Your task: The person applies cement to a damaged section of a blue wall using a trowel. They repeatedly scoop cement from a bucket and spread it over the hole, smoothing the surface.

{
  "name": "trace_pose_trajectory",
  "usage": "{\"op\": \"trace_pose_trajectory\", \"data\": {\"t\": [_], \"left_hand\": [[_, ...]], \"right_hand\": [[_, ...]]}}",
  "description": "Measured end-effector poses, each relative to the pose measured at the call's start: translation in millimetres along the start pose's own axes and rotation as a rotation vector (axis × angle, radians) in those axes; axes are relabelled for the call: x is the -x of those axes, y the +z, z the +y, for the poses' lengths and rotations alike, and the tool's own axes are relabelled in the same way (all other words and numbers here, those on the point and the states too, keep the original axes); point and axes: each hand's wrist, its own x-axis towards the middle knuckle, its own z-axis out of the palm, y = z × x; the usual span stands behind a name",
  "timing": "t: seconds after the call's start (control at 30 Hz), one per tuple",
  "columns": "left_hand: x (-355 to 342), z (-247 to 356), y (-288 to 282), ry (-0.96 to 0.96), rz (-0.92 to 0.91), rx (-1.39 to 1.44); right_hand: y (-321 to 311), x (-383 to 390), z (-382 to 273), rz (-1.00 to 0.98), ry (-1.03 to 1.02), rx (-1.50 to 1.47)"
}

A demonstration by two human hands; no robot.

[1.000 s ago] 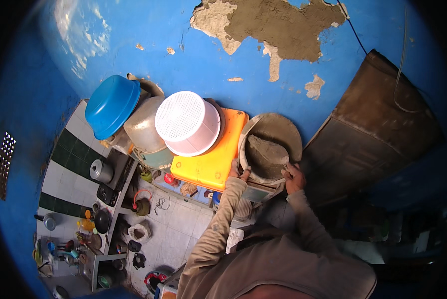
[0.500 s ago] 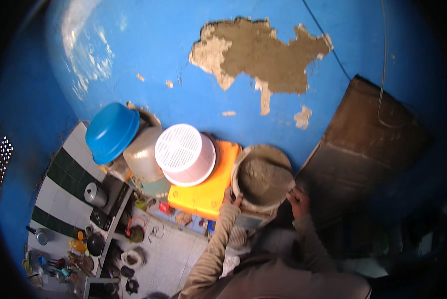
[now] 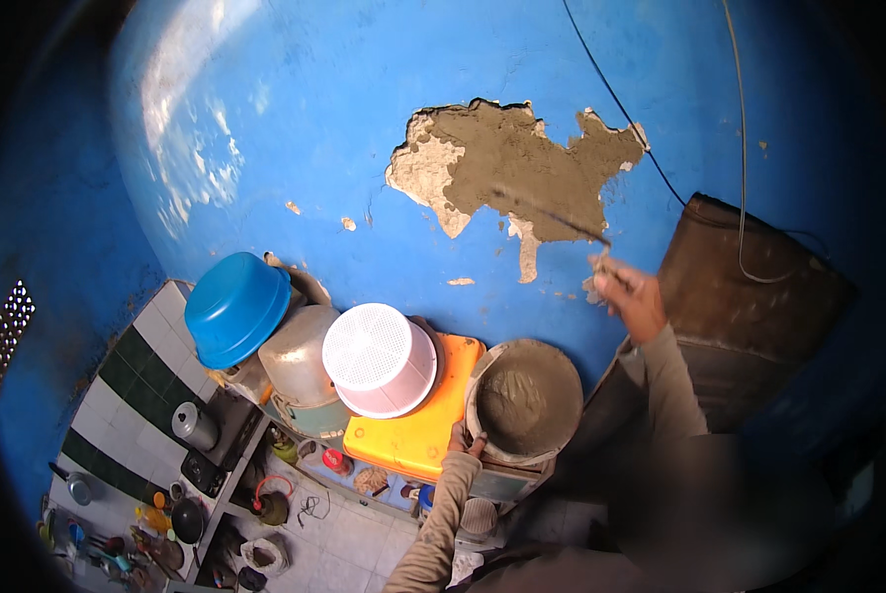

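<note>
On the blue wall (image 3: 295,128), a patch of wet grey-brown plaster (image 3: 522,158) fills a broken area, with pale bare edges at its left. My right hand (image 3: 636,299) is raised in front of the wall and closed round the handle of a trowel (image 3: 560,214). Its thin dark blade, seen edge-on and blurred, points up and left across the patch; whether it touches cannot be told. Below, my left hand (image 3: 468,443) grips the near left rim of a round mortar-caked tub (image 3: 570,395). Wet mortar (image 3: 517,400) lies inside it.
Left of the tub, a pinkish-white strainer basket (image 3: 379,361) sits upside down on an orange lid (image 3: 408,435). Further left are a clear container (image 3: 300,361) and a blue basin (image 3: 235,311). A brown board (image 3: 730,287) leans at right. Cables hang down the wall; kitchenware crowds the lower left.
My right hand has risen from the tub's right rim to the wall, and the trowel now shows in it. My left hand stays on the rim. The whole view has shifted upward.
</note>
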Motion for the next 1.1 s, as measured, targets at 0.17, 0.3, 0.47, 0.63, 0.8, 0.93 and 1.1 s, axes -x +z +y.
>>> {"op": "trace_pose_trajectory", "data": {"t": [0.17,0.3,0.47,0.63,0.8,0.93,1.1], "left_hand": [[-4.6,3.0,-1.2,0.016,-0.049,-0.082],[-5.1,-6.0,-3.5,0.016,-0.055,-0.107],[-5.4,-8.4,-5.3,-0.076,-0.071,-0.03],[-11.5,-9.0,-3.5,-0.1,-0.088,-0.09],[-14.9,-17.2,-2.5,-0.069,-0.051,-0.092],[-13.1,-5.7,-2.3,-0.081,-0.062,-0.124],[-9.4,-5.9,-2.7,0.044,0.01,-0.016]], "right_hand": [[-21.9,-96.9,-15.3,-0.01,0.003,-0.002],[-43.2,-152.0,-25.2,0.066,0.042,0.318],[-67.4,-136.8,14.2,0.113,-0.097,0.476],[-75.6,-89.8,29.9,0.162,-0.009,0.457],[-41.9,-87.1,21.4,0.213,-0.195,0.708],[-26.0,-117.4,-3.4,0.322,-0.283,0.996],[-19.2,-136.3,-50.5,0.327,-0.134,1.215]]}}
